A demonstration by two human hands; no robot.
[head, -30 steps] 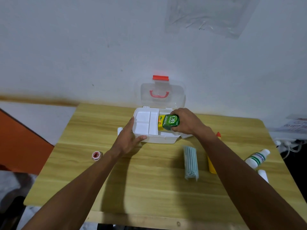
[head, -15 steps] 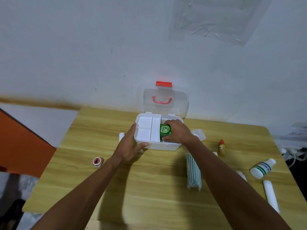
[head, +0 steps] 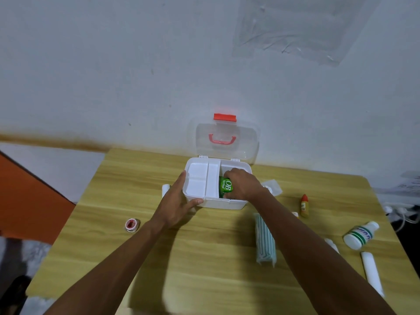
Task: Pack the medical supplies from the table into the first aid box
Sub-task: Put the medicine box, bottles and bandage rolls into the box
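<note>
A white first aid box (head: 227,203) stands open at the table's far side, its clear lid (head: 225,139) with a red handle upright against the wall. My right hand (head: 244,186) is inside the box's right compartment, closed on a green packet marked "OB" (head: 225,187). My left hand (head: 176,204) grips the box's left front corner, thumb along the front wall. A white divided tray (head: 200,181) fills the box's left part.
On the wooden table (head: 204,258) lie a red tape roll (head: 131,225), a striped blue-green bundle (head: 264,239), a small red-capped yellow bottle (head: 304,204), a white bottle with a green label (head: 360,234), a white tube (head: 371,275) and a white item (head: 165,189) left of the box.
My right hand has lowered the green packet from above the box rim down into the right compartment. My left hand has stayed on the box's corner.
</note>
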